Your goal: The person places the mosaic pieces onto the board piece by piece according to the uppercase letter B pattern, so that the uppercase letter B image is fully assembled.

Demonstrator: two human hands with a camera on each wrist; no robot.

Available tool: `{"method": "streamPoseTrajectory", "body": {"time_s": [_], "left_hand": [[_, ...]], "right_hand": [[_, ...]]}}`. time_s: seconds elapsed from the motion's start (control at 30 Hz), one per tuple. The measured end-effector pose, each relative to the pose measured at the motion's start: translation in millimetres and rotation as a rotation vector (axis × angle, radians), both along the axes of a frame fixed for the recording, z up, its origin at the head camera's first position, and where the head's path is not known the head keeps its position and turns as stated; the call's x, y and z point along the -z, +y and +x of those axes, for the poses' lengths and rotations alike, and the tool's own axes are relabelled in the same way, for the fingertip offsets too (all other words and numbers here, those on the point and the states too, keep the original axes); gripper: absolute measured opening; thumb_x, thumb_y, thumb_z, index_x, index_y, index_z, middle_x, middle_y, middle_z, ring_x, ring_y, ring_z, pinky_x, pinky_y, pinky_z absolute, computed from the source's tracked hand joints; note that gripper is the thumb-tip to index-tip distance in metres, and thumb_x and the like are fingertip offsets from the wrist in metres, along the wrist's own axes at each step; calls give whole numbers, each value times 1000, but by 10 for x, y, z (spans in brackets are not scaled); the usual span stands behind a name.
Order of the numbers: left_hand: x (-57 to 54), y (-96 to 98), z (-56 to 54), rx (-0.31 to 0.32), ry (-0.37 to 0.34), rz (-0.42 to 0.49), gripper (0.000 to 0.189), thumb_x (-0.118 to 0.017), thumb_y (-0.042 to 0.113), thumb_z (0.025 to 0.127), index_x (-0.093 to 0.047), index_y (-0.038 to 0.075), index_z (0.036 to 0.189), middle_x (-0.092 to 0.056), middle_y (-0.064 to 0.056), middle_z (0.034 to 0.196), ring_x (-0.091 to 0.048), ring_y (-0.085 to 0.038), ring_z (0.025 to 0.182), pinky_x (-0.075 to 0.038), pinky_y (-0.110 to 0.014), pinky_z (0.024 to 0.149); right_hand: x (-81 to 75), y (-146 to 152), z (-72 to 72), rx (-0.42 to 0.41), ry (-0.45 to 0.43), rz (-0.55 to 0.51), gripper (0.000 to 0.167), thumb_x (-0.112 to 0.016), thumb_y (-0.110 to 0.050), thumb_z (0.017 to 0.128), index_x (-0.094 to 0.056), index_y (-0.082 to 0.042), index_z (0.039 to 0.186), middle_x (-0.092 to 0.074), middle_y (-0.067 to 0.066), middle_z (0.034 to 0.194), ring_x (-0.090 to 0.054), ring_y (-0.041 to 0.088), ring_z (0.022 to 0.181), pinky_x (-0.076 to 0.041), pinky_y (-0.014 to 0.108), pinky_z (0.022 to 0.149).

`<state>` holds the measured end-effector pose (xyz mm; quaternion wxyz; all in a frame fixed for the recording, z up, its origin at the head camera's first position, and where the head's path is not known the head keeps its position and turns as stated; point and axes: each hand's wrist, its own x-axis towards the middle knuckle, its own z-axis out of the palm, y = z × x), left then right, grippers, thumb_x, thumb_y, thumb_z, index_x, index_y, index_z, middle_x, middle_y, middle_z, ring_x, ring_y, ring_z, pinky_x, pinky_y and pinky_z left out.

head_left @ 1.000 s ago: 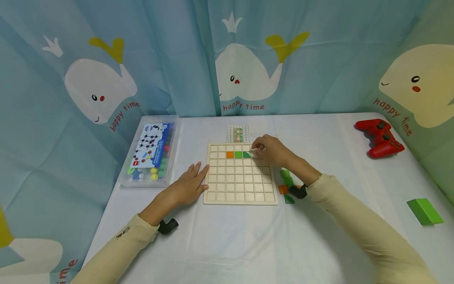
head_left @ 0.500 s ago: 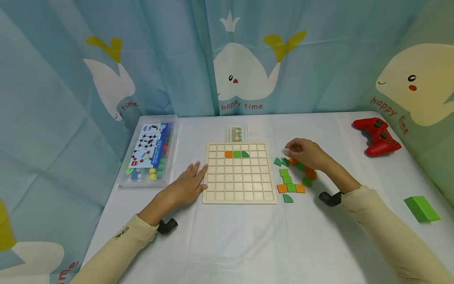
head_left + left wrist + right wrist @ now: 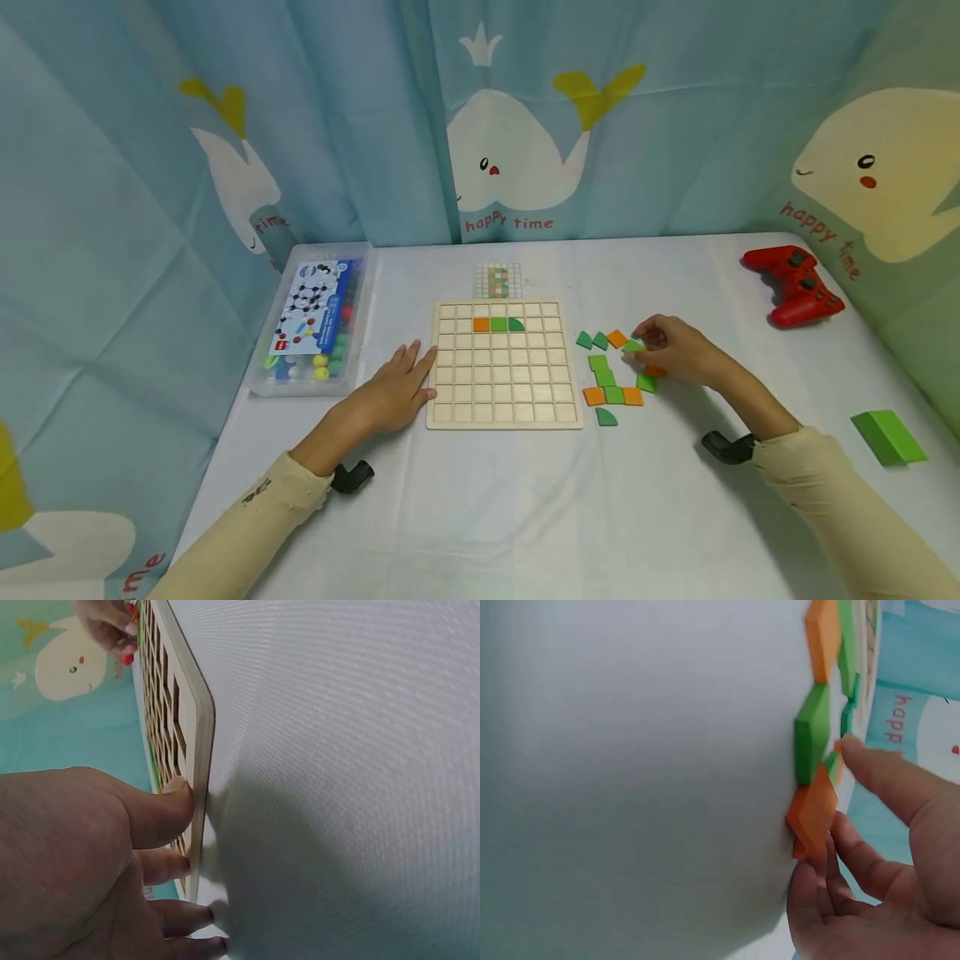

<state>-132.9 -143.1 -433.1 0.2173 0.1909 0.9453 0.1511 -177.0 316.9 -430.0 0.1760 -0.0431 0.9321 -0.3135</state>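
My left hand (image 3: 393,392) rests with spread fingers against the left edge of a wooden grid board (image 3: 506,373). In the left wrist view, its thumb lies on the board's rim (image 3: 196,735). An orange square tile (image 3: 482,325), a green square tile (image 3: 498,324) and a dark green quarter-circle tile (image 3: 516,324) sit side by side in an upper row. To the board's right, my right hand (image 3: 678,350) reaches over the loose tiles, thumb and forefinger apart on either side of a light green tile (image 3: 633,345). Close by is an orange tile (image 3: 821,814), partly hidden by the hand in the head view.
Several loose green and orange tiles (image 3: 614,395) lie right of the board. A small pattern card (image 3: 498,281) lies behind it. A clear plastic box (image 3: 311,308) stands at left; a red game controller (image 3: 793,287) and a green block (image 3: 890,437) are at right.
My right hand has moved from over the board's upper right to the loose tiles, then lower and further right among them. The left hand stays at the board's edge.
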Motion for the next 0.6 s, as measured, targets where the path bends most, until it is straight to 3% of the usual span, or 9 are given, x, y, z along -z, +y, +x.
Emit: {"method": "streamPoseTrajectory", "body": {"time_s": [0.13, 0.3, 0.6], "left_hand": [[2, -3, -5, 2, -3, 2, 70, -45, 36, 114, -13, 9, 170, -5, -24, 175, -3, -46, 162, -14, -61, 129], [12, -5, -8, 9, 3, 8, 70, -45, 36, 114, -13, 8, 170, -6, -24, 175, -4, -46, 162, -15, -61, 129], [6, -15, 6, 5, 4, 16, 70, -46, 34, 114, -13, 8, 170, -6, -25, 175, -4, -46, 162, -14, -61, 130]], "right_hand": [[0, -35, 39, -21, 44, 24, 41, -75, -19, 100, -59, 7, 127, -53, 23, 118, -49, 34, 105, -50, 34, 82], [-1, -37, 56, -31, 77, 43, 36, -70, -14, 103, -59, 7, 130, -53, 25, 120, -49, 36, 106, -51, 41, 88], [39, -69, -79, -43, 121, 62, 35, -65, -10, 105, -57, 8, 134, -55, 27, 123, -48, 38, 109, -51, 48, 95]]}}
